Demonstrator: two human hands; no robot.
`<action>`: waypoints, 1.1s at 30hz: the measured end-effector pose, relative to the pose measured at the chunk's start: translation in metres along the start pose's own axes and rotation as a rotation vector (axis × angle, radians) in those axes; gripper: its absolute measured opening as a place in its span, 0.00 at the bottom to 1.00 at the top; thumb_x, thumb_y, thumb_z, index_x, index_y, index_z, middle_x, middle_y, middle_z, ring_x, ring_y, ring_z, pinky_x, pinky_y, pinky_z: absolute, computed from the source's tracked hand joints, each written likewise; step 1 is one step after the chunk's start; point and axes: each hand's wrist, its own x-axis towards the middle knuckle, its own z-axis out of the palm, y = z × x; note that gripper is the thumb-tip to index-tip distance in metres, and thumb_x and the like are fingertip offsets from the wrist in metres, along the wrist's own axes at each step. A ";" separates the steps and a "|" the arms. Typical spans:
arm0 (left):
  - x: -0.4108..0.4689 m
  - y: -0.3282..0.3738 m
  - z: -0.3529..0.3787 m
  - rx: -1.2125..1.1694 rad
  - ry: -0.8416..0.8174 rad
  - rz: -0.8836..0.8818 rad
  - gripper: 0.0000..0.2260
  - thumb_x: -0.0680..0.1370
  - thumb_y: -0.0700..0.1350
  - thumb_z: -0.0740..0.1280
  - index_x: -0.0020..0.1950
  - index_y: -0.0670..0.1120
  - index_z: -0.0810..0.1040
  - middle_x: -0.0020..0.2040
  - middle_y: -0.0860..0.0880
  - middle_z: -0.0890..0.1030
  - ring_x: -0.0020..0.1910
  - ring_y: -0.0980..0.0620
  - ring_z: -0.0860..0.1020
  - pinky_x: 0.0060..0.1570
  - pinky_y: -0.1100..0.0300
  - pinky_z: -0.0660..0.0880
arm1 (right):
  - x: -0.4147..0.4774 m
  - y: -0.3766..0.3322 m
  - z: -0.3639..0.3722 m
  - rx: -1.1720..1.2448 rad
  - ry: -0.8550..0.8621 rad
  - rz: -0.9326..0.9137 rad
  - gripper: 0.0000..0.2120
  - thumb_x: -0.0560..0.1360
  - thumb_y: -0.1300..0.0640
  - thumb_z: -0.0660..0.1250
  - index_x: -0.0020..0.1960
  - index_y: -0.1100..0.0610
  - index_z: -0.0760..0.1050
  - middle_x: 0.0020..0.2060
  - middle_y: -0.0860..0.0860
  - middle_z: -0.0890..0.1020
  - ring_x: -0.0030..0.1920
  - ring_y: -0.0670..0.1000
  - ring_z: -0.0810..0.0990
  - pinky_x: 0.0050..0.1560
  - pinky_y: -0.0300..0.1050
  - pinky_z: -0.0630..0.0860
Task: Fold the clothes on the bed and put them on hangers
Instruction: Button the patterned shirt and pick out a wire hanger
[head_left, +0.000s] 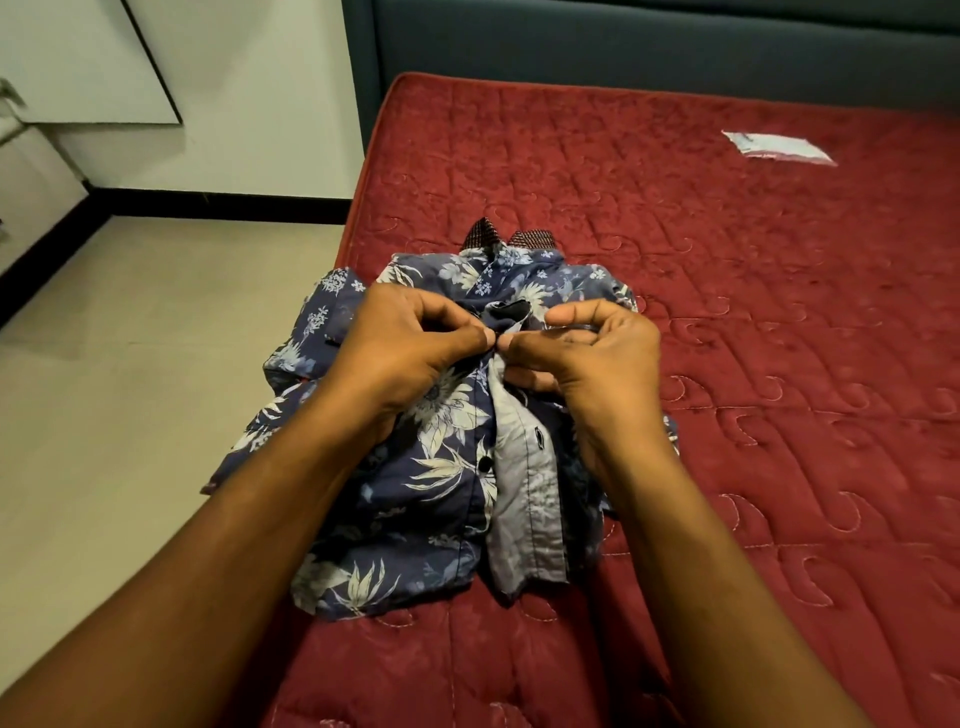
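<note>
**While both hands pinch its front, a flowered shirt lies lengthwise on the bed**

As it lies now, the shirt's long axis runs straight away from the person. Its collar is at the far end, pointing toward the dark blue headboard, and its hem is nearest the camera. It sits close to the bed's left edge, on the red quilted mattress. One sleeve is bunched out to the left, toward the pale floor.

The cloth is navy, printed with white and pale blue flowers and leaves. The collar's underside shows a small dark red check. Down the middle the front stands partly open: the right-hand panel is turned back so that its faded grey inner face shows, with a stitched buttonhole in it. A black button sits on the edge of the left-hand panel beside it. The fabric is rumpled rather than flat.

The left hand has its fingers curled, thumb and forefinger nipping the printed panel's edge high on the chest. The right hand meets it almost tip to tip, its fingers curled likewise and pinching the grey edge. What lies between the fingertips is too small to make out.

Well apart, far to the right near the headboard, a flat white packet lies on the mattress.
</note>
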 end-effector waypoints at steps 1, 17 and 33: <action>0.000 -0.001 0.001 0.003 -0.005 -0.003 0.04 0.73 0.34 0.76 0.40 0.41 0.85 0.34 0.50 0.85 0.33 0.58 0.81 0.39 0.67 0.78 | 0.000 0.000 -0.001 -0.002 0.001 0.006 0.19 0.67 0.78 0.76 0.49 0.62 0.73 0.33 0.59 0.84 0.30 0.54 0.84 0.32 0.47 0.84; 0.002 -0.006 0.000 -0.087 -0.051 -0.083 0.04 0.70 0.34 0.77 0.43 0.37 0.84 0.37 0.45 0.85 0.35 0.54 0.82 0.42 0.66 0.80 | 0.007 0.004 -0.011 0.036 -0.076 0.120 0.17 0.68 0.76 0.75 0.52 0.64 0.74 0.32 0.54 0.84 0.30 0.50 0.83 0.33 0.43 0.83; -0.002 -0.011 0.010 -0.108 0.096 -0.073 0.02 0.74 0.37 0.75 0.44 0.39 0.85 0.41 0.40 0.86 0.37 0.51 0.83 0.43 0.61 0.81 | 0.003 0.016 -0.004 -0.692 0.022 -0.652 0.15 0.68 0.64 0.79 0.49 0.56 0.76 0.36 0.46 0.85 0.35 0.41 0.84 0.38 0.36 0.80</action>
